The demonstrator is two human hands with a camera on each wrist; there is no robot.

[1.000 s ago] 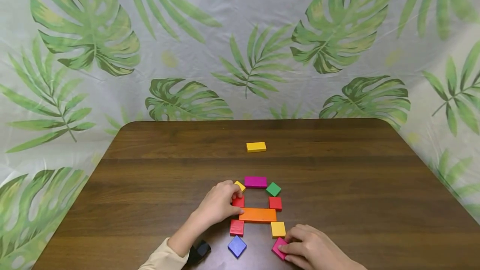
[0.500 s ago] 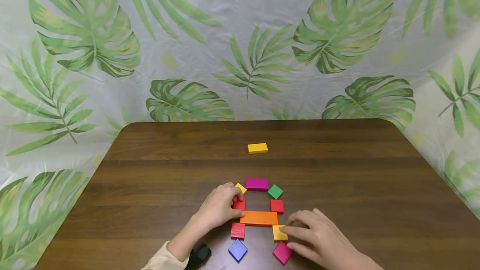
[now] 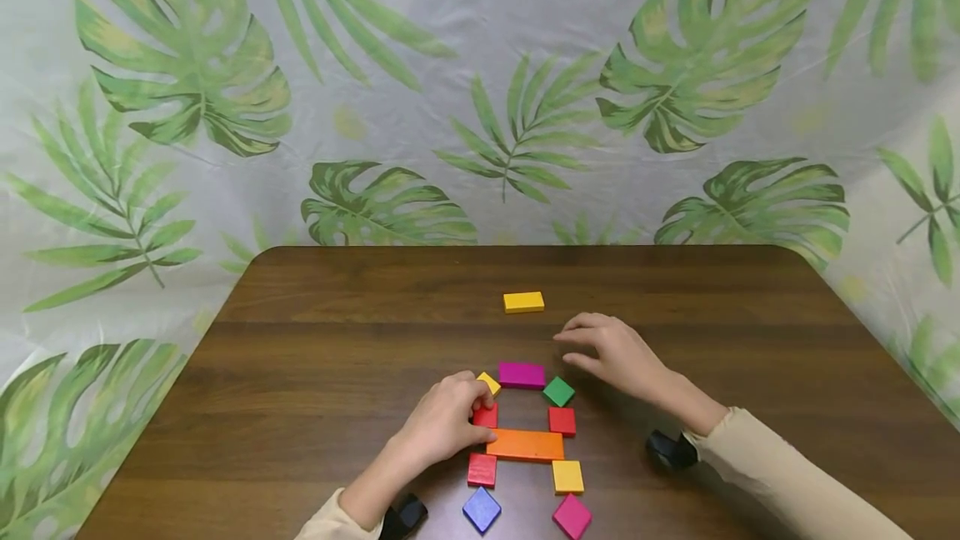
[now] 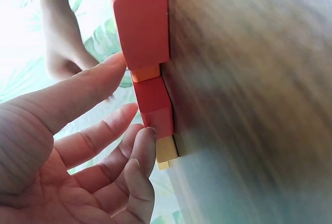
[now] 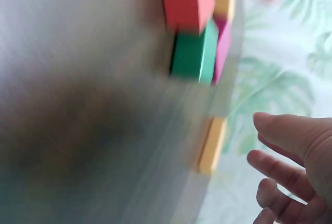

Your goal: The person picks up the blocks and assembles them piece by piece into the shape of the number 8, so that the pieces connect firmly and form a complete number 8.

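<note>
My left hand (image 3: pixel 442 419) rests at the left side of the block figure. Its fingertips touch or nearly touch the upper left red block (image 3: pixel 486 417), and its thumb lies by the left end of the long orange block (image 3: pixel 525 445). Over the table's right half, my right hand (image 3: pixel 618 352) hovers with loose fingers and holds nothing. Beyond its fingertips lies a yellow rectangular block (image 3: pixel 523 302), also seen in the right wrist view. A purple block (image 3: pixel 522 375) tops the figure, between a small yellow block (image 3: pixel 490 383) and a green block (image 3: pixel 558 392).
Lower in the figure are a red block (image 3: pixel 482 470), a blue block (image 3: pixel 482 510), a yellow block (image 3: pixel 567 477) and a magenta block (image 3: pixel 572 517). Another red block (image 3: pixel 562 422) sits upper right. Behind the wooden table (image 3: pixel 337 357) hangs a leaf-patterned cloth (image 3: pixel 405 107).
My right hand has let go of the magenta block at the lower right and moved away, up towards the yellow rectangular block. My left hand stays at the figure's left side.
</note>
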